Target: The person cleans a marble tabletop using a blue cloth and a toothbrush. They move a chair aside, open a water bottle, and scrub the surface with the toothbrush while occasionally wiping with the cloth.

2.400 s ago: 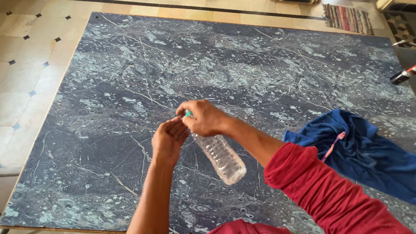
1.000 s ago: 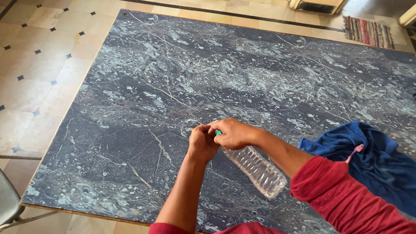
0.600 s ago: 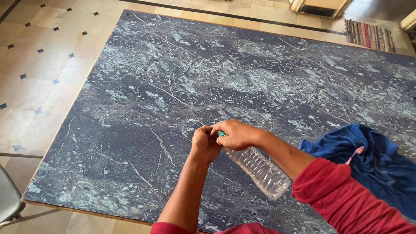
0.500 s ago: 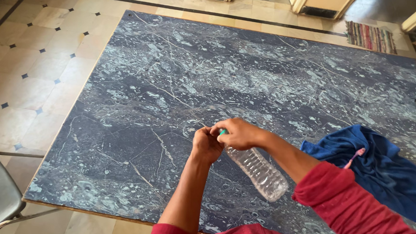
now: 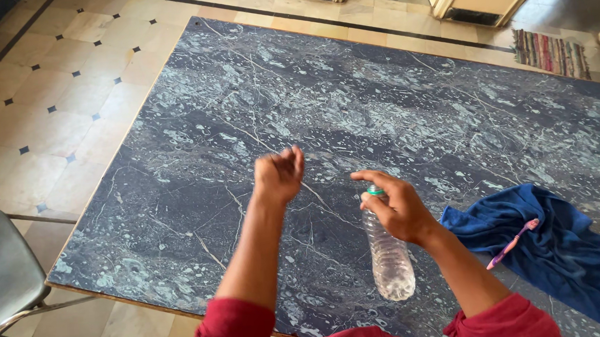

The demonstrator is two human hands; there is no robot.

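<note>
place: home room | cues: tiled floor (image 5: 57,99), striped rug (image 5: 552,53), marble-patterned table (image 5: 352,111), metal chair (image 5: 4,273)

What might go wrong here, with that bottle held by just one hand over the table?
The right hand grips the clear bottle only near its neck, and the left hand is off it, so it might slip or tip. I cannot tell whether the cap is on; if it is off, liquid might spill onto the table or the blue cloth beside it.

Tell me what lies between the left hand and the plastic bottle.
Nothing: in the head view only bare marble tabletop separates the left hand from the plastic bottle, held by the right hand.
</note>
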